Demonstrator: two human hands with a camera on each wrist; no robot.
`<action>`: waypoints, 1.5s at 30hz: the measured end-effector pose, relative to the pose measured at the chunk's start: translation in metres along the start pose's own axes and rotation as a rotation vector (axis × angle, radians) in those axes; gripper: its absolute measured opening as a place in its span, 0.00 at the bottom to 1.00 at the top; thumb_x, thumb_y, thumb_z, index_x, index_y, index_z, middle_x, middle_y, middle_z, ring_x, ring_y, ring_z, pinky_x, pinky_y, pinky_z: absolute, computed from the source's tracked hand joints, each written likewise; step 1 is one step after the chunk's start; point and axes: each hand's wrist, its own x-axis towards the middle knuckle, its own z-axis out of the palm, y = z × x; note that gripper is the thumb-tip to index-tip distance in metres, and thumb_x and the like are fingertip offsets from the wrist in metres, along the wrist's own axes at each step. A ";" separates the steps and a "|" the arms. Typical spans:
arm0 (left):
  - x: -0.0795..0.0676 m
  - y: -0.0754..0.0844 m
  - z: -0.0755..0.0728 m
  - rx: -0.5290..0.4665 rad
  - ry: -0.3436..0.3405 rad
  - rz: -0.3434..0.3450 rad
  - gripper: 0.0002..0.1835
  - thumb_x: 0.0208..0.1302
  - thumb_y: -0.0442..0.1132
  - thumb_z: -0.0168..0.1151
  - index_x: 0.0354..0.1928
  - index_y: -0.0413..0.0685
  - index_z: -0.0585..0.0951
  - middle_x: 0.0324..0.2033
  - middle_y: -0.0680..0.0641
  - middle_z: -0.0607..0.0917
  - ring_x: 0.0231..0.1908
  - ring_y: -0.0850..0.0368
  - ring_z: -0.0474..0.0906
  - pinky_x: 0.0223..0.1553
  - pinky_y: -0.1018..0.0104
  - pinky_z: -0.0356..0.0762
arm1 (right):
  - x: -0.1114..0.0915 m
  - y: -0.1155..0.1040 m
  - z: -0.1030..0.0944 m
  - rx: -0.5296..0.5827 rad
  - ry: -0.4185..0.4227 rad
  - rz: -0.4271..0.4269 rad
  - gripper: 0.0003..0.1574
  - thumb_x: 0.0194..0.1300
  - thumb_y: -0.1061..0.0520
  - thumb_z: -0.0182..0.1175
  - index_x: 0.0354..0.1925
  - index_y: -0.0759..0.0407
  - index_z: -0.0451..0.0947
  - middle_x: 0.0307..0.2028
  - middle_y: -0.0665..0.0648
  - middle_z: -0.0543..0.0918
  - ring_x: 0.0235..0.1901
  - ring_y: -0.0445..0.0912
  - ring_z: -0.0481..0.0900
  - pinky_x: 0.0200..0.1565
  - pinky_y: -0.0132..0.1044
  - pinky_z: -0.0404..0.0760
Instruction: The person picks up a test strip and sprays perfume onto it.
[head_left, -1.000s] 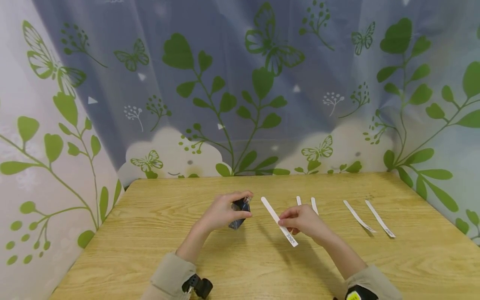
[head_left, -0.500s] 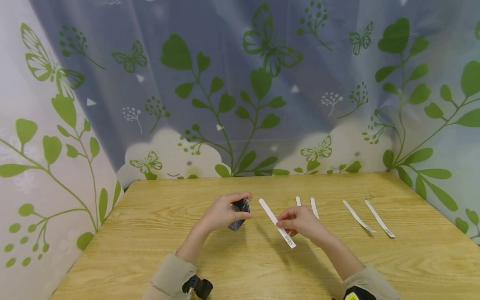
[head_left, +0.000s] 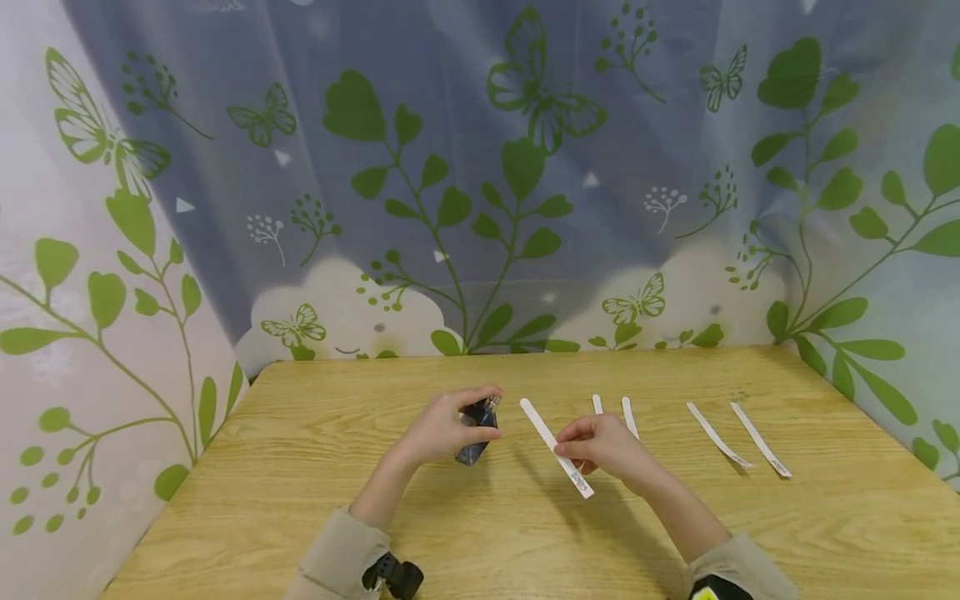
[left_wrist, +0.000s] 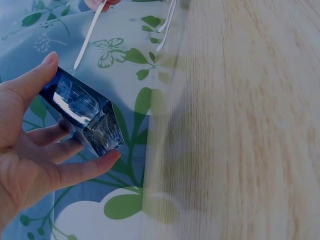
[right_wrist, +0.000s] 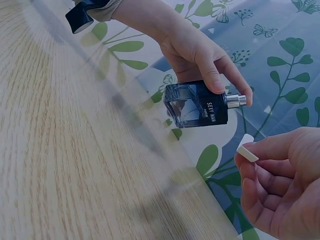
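Head | bottle (head_left: 476, 431), strip (head_left: 557, 447) | both hands barely moved

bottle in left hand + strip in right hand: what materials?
Bottle: looks like dark blue glass, glossy; it shows see-through walls and sharp reflections. Its spray nozzle looks like shiny metal, possibly plated plastic. Strip: likely matte white paper or thin card; flat, stiff, no shine, small print near one end.
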 end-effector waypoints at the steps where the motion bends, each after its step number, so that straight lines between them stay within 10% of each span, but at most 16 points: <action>1: 0.000 0.000 0.000 0.003 0.000 -0.002 0.28 0.56 0.43 0.68 0.61 0.56 0.74 0.55 0.46 0.76 0.50 0.49 0.75 0.44 0.57 0.75 | 0.000 0.000 0.000 -0.003 -0.001 -0.002 0.12 0.59 0.60 0.62 0.37 0.70 0.80 0.25 0.52 0.81 0.23 0.44 0.75 0.28 0.37 0.78; 45: -0.001 0.008 0.000 0.054 0.012 0.040 0.27 0.55 0.44 0.69 0.59 0.55 0.76 0.54 0.45 0.77 0.48 0.53 0.76 0.40 0.62 0.76 | -0.003 -0.004 -0.001 0.041 -0.020 -0.012 0.12 0.60 0.61 0.62 0.38 0.71 0.80 0.24 0.53 0.81 0.23 0.43 0.75 0.28 0.40 0.78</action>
